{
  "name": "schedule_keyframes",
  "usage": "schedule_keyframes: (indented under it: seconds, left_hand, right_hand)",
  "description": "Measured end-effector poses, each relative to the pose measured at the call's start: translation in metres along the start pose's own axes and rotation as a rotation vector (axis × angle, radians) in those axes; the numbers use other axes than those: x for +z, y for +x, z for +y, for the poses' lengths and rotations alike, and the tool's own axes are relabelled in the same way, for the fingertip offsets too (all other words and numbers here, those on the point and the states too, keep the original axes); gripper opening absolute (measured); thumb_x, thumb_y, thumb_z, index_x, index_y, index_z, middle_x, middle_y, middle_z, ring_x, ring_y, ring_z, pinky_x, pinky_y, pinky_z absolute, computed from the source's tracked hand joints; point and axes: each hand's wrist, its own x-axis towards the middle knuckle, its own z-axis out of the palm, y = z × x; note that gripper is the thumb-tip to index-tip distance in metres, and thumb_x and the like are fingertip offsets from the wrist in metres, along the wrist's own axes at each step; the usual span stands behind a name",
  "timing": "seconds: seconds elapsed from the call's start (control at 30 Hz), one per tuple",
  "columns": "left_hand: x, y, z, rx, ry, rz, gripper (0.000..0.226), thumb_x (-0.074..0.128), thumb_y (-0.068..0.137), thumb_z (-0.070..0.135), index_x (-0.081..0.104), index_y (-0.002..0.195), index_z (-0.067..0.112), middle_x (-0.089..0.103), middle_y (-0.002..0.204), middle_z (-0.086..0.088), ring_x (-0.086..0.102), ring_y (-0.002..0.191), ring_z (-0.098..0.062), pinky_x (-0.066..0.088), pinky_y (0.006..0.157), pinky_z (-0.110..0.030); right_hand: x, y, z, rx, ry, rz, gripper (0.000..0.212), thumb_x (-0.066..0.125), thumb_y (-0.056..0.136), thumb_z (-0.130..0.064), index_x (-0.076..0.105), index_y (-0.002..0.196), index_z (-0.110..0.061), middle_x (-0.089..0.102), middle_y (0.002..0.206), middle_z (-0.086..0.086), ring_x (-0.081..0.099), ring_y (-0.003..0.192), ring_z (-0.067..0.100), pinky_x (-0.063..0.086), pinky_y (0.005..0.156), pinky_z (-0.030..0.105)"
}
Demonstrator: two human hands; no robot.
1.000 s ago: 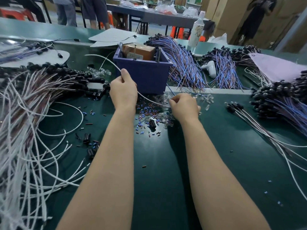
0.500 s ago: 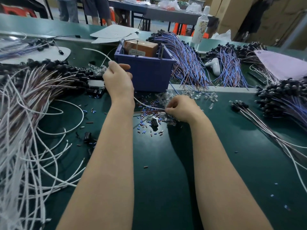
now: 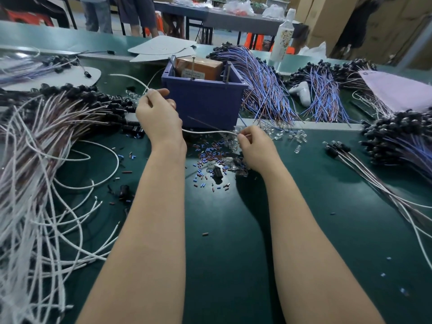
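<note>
A white sleeved wire (image 3: 208,132) runs between my two hands over the green table (image 3: 233,242). My left hand (image 3: 159,115) grips it with curled fingers in front of the blue bin (image 3: 205,101), and the wire's far part arcs up to the left behind that hand. My right hand (image 3: 253,146) pinches the wire's other end, where thin bare strands stick out. Below my right hand lies a scatter of small blue and red sleeves (image 3: 208,157), clear bulbs (image 3: 287,136) and a black cap (image 3: 217,171).
A big heap of white and brown wires (image 3: 35,171) covers the left. Bundles of blue and brown leads (image 3: 264,90) lie behind the bin. Black-capped wires (image 3: 397,141) pile up at the right. A white bottle (image 3: 284,36) stands at the back, with people beyond it.
My left hand has lifted and moved left along the white wire. My right hand has turned and drawn the wire's end up a little from the table.
</note>
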Motion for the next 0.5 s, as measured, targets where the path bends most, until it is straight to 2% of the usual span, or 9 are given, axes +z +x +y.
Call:
schedule_keyframes:
  seconds: [0.07, 0.13, 0.2, 0.27, 0.33, 0.43, 0.5]
  left_hand:
    - [-0.001, 0.001, 0.001, -0.003, -0.034, 0.015, 0.032, 0.031, 0.103, 0.019, 0.049, 0.077, 0.012, 0.039, 0.055, 0.002, 0.027, 0.040, -0.007, 0.021, 0.038, -0.019]
    - [-0.001, 0.002, 0.000, -0.015, -0.026, 0.018, 0.032, 0.031, 0.102, 0.017, 0.049, 0.076, 0.011, 0.039, 0.055, 0.002, 0.027, 0.039, -0.007, 0.021, 0.037, -0.019]
    - [-0.003, 0.004, -0.002, -0.051, 0.031, -0.004, 0.031, 0.030, 0.101, 0.014, 0.049, 0.076, 0.011, 0.039, 0.056, 0.002, 0.026, 0.037, -0.006, 0.020, 0.036, -0.018]
    - [-0.003, 0.003, -0.004, -0.130, 0.114, -0.069, 0.029, 0.030, 0.100, 0.011, 0.050, 0.078, 0.012, 0.039, 0.057, 0.001, 0.024, 0.032, -0.005, 0.019, 0.035, -0.017]
    - [-0.003, 0.001, -0.007, -0.180, 0.206, -0.134, 0.029, 0.031, 0.100, 0.010, 0.051, 0.080, 0.013, 0.041, 0.059, 0.001, 0.024, 0.029, -0.004, 0.019, 0.034, -0.015]
    - [-0.004, 0.000, -0.010, -0.121, 0.309, -0.148, 0.029, 0.033, 0.101, 0.013, 0.053, 0.080, 0.015, 0.045, 0.061, 0.001, 0.028, 0.030, -0.003, 0.023, 0.036, -0.016]
    - [-0.004, 0.000, -0.010, -0.099, 0.289, -0.143, 0.029, 0.033, 0.101, 0.015, 0.053, 0.080, 0.015, 0.045, 0.061, 0.001, 0.029, 0.032, -0.004, 0.023, 0.037, -0.017]
  right_hand:
    - [0.000, 0.002, 0.001, -0.011, 0.060, 0.014, 0.031, 0.040, 0.101, -0.025, 0.051, 0.078, -0.007, 0.046, 0.066, 0.000, 0.040, 0.061, 0.015, 0.030, 0.056, 0.030]
    - [-0.001, 0.003, 0.003, 0.001, 0.079, 0.036, 0.033, 0.044, 0.099, -0.025, 0.052, 0.073, -0.007, 0.044, 0.060, 0.001, 0.037, 0.055, 0.014, 0.028, 0.054, 0.029]
    - [0.000, 0.004, 0.003, 0.016, 0.111, 0.070, 0.023, 0.048, 0.097, -0.024, 0.059, 0.081, -0.011, 0.054, 0.068, -0.001, 0.046, 0.060, 0.010, 0.036, 0.057, 0.026]
    - [0.001, 0.004, 0.002, 0.051, 0.188, 0.132, 0.017, 0.046, 0.098, -0.023, 0.058, 0.090, -0.014, 0.064, 0.084, 0.001, 0.056, 0.076, 0.014, 0.045, 0.069, 0.028]
    - [0.002, 0.005, 0.001, 0.069, 0.224, 0.171, 0.018, 0.042, 0.100, -0.021, 0.055, 0.091, -0.013, 0.065, 0.091, 0.006, 0.058, 0.084, 0.019, 0.046, 0.073, 0.032]
    - [0.001, 0.006, 0.003, 0.062, 0.201, 0.128, 0.029, 0.043, 0.099, -0.024, 0.063, 0.091, -0.004, 0.059, 0.079, 0.007, 0.053, 0.075, 0.018, 0.040, 0.067, 0.029]
    - [-0.001, 0.005, 0.005, 0.048, 0.217, 0.083, 0.033, 0.046, 0.098, -0.029, 0.069, 0.094, -0.005, 0.058, 0.073, 0.003, 0.052, 0.071, 0.014, 0.039, 0.064, 0.028]
